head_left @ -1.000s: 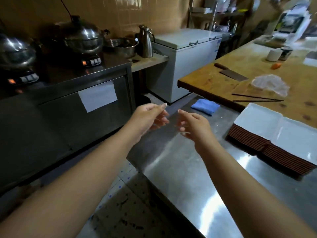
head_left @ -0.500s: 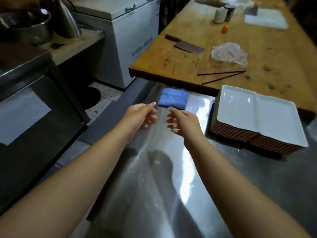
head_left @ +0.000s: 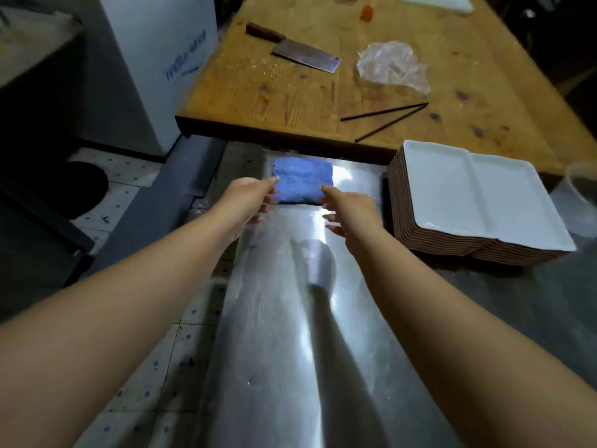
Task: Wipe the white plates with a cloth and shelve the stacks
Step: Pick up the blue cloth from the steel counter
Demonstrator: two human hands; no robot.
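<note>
A folded blue cloth [head_left: 302, 177] lies flat on the steel counter [head_left: 290, 318], just below the wooden table's edge. My left hand [head_left: 248, 200] reaches its left edge with fingers apart, fingertips at the cloth. At the cloth's right front corner is my right hand [head_left: 347, 210], fingers spread and empty. To the right stand two side-by-side stacks of white rectangular plates [head_left: 468, 192] with brown undersides, apart from both hands.
A wooden table [head_left: 323, 92] behind the counter holds a cleaver [head_left: 300, 53], a crumpled plastic bag [head_left: 391, 66] and dark chopsticks [head_left: 387, 119]. A white chest freezer [head_left: 161, 59] stands at left. A clear plastic container [head_left: 581, 195] sits at the right edge.
The view has tilted down and moved closer. Both hands have reached forward from mid-counter to the blue cloth's sides. The cloth and plates have not moved.
</note>
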